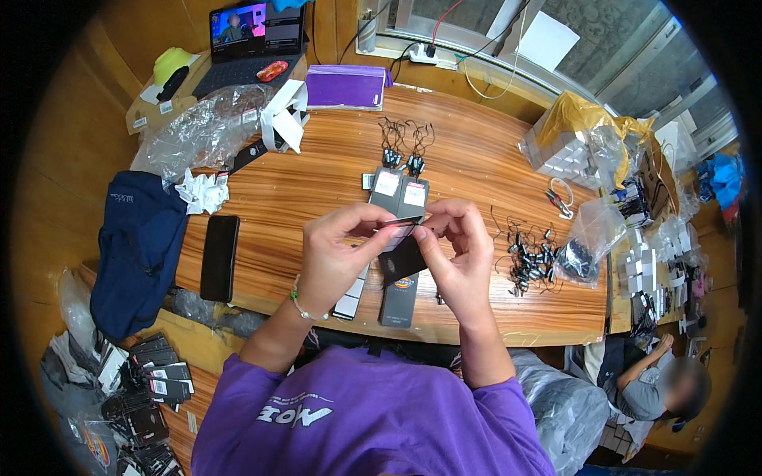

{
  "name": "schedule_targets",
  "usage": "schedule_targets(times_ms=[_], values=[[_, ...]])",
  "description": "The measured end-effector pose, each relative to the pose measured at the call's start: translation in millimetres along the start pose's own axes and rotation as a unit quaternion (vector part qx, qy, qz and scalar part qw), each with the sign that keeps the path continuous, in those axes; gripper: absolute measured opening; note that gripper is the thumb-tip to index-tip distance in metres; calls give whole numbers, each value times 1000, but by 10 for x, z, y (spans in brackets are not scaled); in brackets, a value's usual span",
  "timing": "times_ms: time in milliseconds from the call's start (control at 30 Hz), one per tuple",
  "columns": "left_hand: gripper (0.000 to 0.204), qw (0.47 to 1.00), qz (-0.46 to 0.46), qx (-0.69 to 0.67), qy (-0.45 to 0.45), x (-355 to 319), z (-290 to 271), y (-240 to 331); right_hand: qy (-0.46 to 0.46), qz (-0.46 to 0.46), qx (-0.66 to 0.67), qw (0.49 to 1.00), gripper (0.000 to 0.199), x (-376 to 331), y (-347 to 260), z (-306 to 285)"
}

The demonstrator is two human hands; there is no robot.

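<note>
Over the near middle of the table, my left hand (340,252) pinches a dark folded card (404,260) between thumb and fingertips. My right hand (458,258) grips the same card from the other side, its thumb near the upper edge. The card looks like a hang tag, with a dark flap hanging down. Beneath and beyond it lie long dark tags (387,184) with white stickers. Another dark tag (399,304) lies just below my hands, beside a strip of white-faced pieces (349,297). Black looped cords (407,149) with small shiny ends rest on the far tags.
Right of my hands is a pile of black cords (533,258) beside a clear bag (586,242). A black phone (219,259) and navy bag (136,250) are left; a laptop (258,40) and purple box (345,86) stand farther back. Another person (647,389) is at lower right.
</note>
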State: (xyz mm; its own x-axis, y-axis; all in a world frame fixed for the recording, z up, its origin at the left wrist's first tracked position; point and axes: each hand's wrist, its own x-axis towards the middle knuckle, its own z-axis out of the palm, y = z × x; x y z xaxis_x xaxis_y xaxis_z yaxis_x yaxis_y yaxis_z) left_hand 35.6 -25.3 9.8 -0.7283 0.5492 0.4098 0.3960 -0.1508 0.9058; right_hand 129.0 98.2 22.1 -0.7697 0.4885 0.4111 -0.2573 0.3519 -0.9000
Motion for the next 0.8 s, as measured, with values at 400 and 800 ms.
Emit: schedule_targets(times_ms=[400,800], values=[[16,998,25,0,-50,19,28,94,9,-1,19,1000,23,-3,1,-26],[17,997,3,8,-75,37,26,128,67,-53,-5,996,13,-42,76,54]])
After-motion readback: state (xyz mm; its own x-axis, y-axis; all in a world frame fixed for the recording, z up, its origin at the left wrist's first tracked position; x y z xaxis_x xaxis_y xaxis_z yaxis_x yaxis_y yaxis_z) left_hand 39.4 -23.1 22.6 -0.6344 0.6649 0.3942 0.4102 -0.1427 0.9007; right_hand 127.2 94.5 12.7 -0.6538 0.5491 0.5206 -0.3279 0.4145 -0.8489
